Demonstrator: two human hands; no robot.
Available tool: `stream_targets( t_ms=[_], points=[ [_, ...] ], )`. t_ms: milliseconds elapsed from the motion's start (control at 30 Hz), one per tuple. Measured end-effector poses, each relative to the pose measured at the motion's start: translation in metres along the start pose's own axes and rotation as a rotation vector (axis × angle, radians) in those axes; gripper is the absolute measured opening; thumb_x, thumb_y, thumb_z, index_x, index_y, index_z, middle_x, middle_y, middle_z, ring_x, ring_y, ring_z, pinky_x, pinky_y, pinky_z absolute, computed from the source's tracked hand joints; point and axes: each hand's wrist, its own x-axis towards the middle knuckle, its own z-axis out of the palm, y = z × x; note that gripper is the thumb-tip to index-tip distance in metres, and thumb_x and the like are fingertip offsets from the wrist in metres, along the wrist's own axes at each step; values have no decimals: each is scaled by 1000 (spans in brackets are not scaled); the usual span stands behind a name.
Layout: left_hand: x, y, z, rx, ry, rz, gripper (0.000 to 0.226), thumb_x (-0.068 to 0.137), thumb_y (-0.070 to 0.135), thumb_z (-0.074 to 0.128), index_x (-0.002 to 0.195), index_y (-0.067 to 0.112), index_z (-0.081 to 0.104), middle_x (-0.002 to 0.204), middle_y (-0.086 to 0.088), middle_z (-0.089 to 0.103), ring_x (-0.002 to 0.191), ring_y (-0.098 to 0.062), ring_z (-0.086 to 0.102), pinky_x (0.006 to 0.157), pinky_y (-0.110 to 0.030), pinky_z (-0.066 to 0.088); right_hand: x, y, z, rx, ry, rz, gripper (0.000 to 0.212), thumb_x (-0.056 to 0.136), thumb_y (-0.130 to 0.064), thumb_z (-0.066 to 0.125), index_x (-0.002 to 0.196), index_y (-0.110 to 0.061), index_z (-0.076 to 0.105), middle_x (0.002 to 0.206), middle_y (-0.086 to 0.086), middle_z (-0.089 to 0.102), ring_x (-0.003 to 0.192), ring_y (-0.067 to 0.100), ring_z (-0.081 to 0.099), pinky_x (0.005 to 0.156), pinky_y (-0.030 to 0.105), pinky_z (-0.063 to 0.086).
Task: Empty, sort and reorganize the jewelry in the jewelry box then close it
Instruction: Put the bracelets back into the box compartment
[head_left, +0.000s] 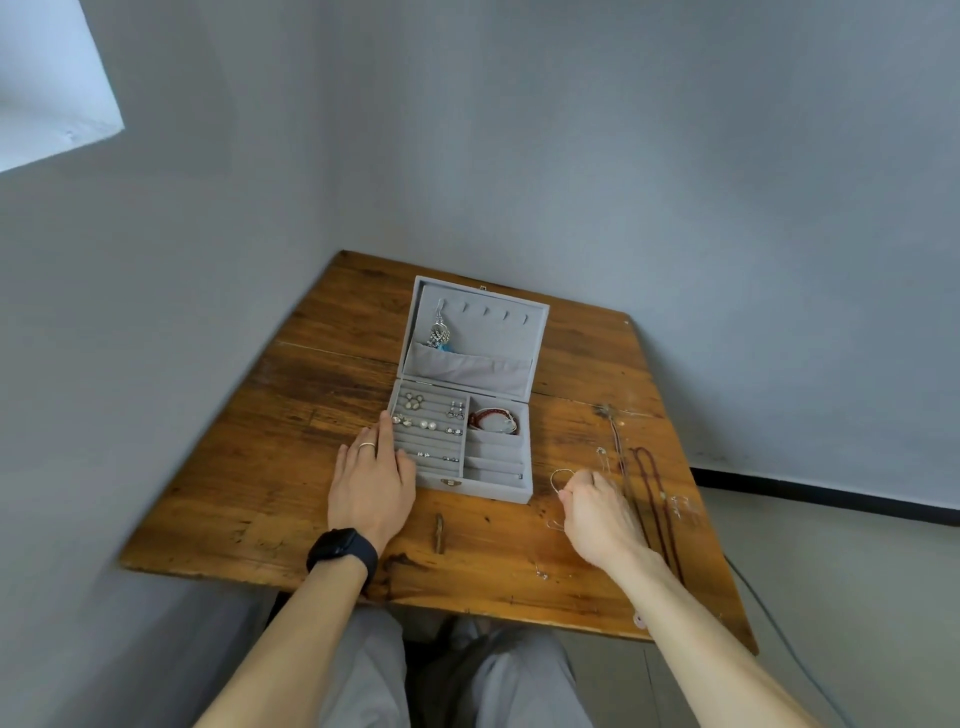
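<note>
passable: bare table (223, 467) wood at left and lower centre | blocked: open jewelry box (493, 491) centre, raised lid (493, 332) behind, necklaces (649, 478) strewn right

Tiny blurred trinkets (681, 506), kind indiscernible

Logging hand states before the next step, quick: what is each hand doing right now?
Left hand: open, straight fingers resting against the jewelry box.
Right hand: closed, pinching a thin gold loop.
</note>
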Motion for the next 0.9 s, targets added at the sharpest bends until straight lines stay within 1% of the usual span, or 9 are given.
stream_targets(
  t_ms=[67, 167, 267, 400, 500, 667, 733, 900],
  points=[
    [0, 0, 0, -1, 0, -6, 58, 103, 29, 36, 156, 9, 26, 148, -16, 48, 139, -29, 42, 119, -45, 25, 4, 0, -10, 45, 38, 11, 18, 104, -21, 44, 112, -9, 55, 107, 6, 63, 98, 20, 58, 75, 24, 41],
    [0, -1, 2, 0, 13, -2, 58, 102, 30, 31, 155, 8, 28, 146, -17, 50, 139, -29, 43, 119, -46, 26, 10, -2, -25, 157, 87, 21, 16, 103, -23, 45, 104, -13, 57, 105, 2, 64, 96, 19, 55, 78, 29, 44],
    [0, -2, 3, -2, 26, -1, 64, 96, 34, 25, 154, 8, 30, 144, -17, 52, 137, -30, 44, 118, -46, 27, 16, -13, -42, 311, 68, 53, 18, 103, -29, 47, 106, -17, 61, 102, -6, 64, 96, 16, 56, 79, 30, 42],
    [0, -3, 5, -4, 43, -2, 64, 96, 34, 26, 154, 8, 30, 144, -16, 53, 136, -28, 45, 118, -44, 27, 24, -37, -52, 491, 65, 68, 16, 101, -32, 50, 103, -24, 63, 97, -14, 65, 89, 7, 59, 72, 29, 44],
    [1, -3, 6, 0, 43, -4, 64, 96, 35, 26, 155, 9, 29, 144, -14, 53, 137, -26, 45, 118, -43, 27, 32, -53, -51, 544, 54, 38, 15, 101, -33, 51, 99, -26, 64, 93, -14, 66, 86, 4, 60, 76, 29, 48],
    [1, -3, 7, -7, 34, -14, 67, 94, 37, 17, 156, 11, 26, 146, -11, 51, 140, -23, 41, 121, -42, 24, 47, -72, -40, 583, -2, 4, 14, 101, -29, 52, 100, -23, 65, 95, -13, 67, 87, 1, 59, 70, 15, 43],
    [1, -3, 7, -6, 42, -14, 71, 93, 39, 11, 155, 11, 27, 146, -10, 52, 139, -23, 42, 120, -42, 24, 51, -77, -35, 569, -39, -9, 13, 101, -28, 53, 99, -23, 65, 95, -14, 67, 87, -1, 58, 68, 13, 41],
    [1, -3, 8, -5, 45, -15, 72, 92, 40, 9, 156, 11, 27, 146, -9, 51, 140, -22, 41, 121, -41, 22, 57, -81, -30, 534, -67, -28, 12, 101, -28, 54, 97, -23, 64, 96, -14, 66, 88, -4, 56, 67, 10, 38]
  ],
)
